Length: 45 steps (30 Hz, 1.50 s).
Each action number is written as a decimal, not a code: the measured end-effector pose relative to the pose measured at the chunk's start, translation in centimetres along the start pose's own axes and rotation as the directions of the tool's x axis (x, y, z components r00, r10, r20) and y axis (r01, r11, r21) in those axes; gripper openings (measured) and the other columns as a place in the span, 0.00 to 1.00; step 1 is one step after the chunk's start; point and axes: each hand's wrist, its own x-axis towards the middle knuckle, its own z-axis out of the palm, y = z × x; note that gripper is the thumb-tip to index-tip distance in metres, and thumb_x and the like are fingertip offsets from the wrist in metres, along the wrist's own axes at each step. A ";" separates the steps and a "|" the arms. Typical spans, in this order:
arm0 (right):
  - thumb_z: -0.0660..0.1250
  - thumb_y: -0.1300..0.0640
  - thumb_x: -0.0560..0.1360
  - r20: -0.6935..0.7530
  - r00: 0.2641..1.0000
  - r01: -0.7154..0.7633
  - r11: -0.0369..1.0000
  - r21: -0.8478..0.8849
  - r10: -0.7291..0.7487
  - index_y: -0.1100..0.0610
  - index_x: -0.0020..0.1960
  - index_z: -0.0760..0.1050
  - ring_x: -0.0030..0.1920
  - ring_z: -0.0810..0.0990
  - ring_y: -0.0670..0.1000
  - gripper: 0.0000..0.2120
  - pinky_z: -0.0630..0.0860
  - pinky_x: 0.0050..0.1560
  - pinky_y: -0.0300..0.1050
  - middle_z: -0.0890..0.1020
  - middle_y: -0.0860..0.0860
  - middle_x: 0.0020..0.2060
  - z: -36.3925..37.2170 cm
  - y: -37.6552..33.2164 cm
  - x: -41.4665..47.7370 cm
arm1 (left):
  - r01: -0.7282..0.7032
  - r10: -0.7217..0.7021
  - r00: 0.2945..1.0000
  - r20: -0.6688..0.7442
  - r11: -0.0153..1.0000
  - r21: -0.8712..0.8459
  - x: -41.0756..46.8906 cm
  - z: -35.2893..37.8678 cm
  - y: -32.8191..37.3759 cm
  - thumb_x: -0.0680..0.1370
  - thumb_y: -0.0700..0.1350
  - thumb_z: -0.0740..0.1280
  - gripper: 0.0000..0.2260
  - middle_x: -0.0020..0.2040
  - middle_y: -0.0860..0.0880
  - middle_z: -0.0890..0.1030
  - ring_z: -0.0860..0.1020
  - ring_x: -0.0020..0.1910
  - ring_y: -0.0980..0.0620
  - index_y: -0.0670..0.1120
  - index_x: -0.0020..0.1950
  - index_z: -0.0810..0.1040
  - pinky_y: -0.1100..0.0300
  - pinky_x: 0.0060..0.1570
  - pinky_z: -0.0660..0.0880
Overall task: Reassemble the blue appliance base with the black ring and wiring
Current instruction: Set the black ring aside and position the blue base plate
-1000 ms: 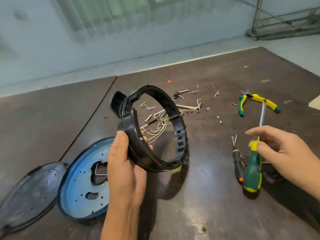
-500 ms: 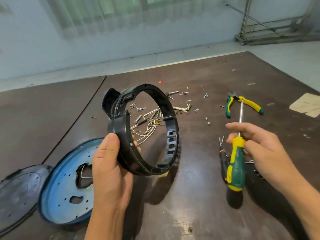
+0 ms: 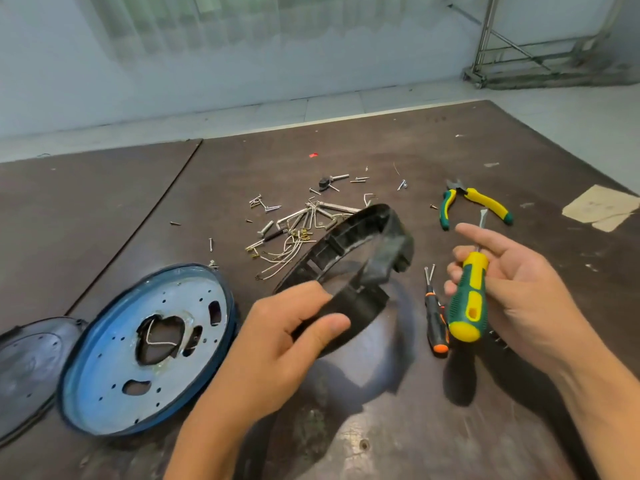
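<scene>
Between thumb and fingers of the left hand (image 3: 277,341) sits the ring (image 3: 363,251), pinched and tilted; base (image 3: 107,382) lies left of that grip, wiring (image 3: 280,252) beyond it. Right hand (image 3: 512,292) grasps a screwdriver (image 3: 467,299). Ring-fitting seems in hand; next it needs seating squarely on the base

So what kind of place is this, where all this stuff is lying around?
Most likely a small repair workshop, or someone's workbench. The scuffed dark table is strewn with loose screws, yellow-and-green pliers lie nearby, and a blue appliance base sits opened up beside them.
</scene>
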 end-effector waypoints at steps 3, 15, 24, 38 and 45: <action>0.57 0.79 0.75 -0.039 0.999 0.029 0.999 0.018 -0.028 0.61 0.70 0.71 0.39 0.79 0.50 0.27 0.80 0.40 0.42 0.77 0.55 0.47 -0.2 0.0 -0.1 | -0.016 0.008 0.995 0.104 0.997 0.080 0.0 0.3 -0.1 0.81 0.50 0.64 0.10 0.37 0.57 0.73 0.74 0.36 0.56 0.61 0.41 0.71 0.66 0.35 0.66; 0.67 0.52 0.76 0.142 0.979 0.153 0.987 -0.051 -0.144 0.58 0.63 0.74 0.49 0.81 0.56 0.18 0.81 0.48 0.47 0.82 0.58 0.49 0.6 0.7 -0.2 | 0.236 -0.343 0.852 0.397 0.926 0.294 -0.7 1.5 -2.3 0.76 0.58 0.67 0.09 0.43 0.59 0.77 0.76 0.42 0.59 0.56 0.49 0.83 0.50 0.44 0.77; 0.70 0.53 0.72 0.263 0.946 0.320 0.682 -0.657 -0.190 0.47 0.56 0.75 0.52 0.83 0.42 0.13 0.76 0.52 0.31 0.85 0.42 0.50 1.9 2.2 -0.2 | 0.292 -0.340 0.878 0.337 0.938 0.185 -1.4 1.7 -2.9 0.73 0.64 0.68 0.20 0.54 0.63 0.76 0.73 0.55 0.68 0.61 0.63 0.75 0.67 0.53 0.73; 0.65 0.41 0.73 0.322 0.947 0.307 0.331 -0.892 -0.009 0.41 0.50 0.69 0.59 0.72 0.26 0.09 0.70 0.55 0.36 0.77 0.36 0.63 0.7 3.1 1.0 | 0.632 -0.751 0.660 -0.012 0.547 0.549 -8.8 -7.0 -8.9 0.74 0.55 0.72 0.42 0.81 0.52 0.49 0.54 0.79 0.49 0.54 0.80 0.50 0.53 0.76 0.56; 0.72 0.61 0.74 0.282 0.952 0.262 0.158 -0.952 0.121 0.48 0.44 0.68 0.45 0.79 0.32 0.13 0.73 0.39 0.40 0.82 0.38 0.45 0.3 2.6 1.1 | 0.526 -0.611 0.790 -0.060 0.623 0.578 -8.6 -7.2 -8.0 0.79 0.45 0.67 0.32 0.79 0.54 0.55 0.55 0.78 0.49 0.57 0.79 0.56 0.52 0.74 0.59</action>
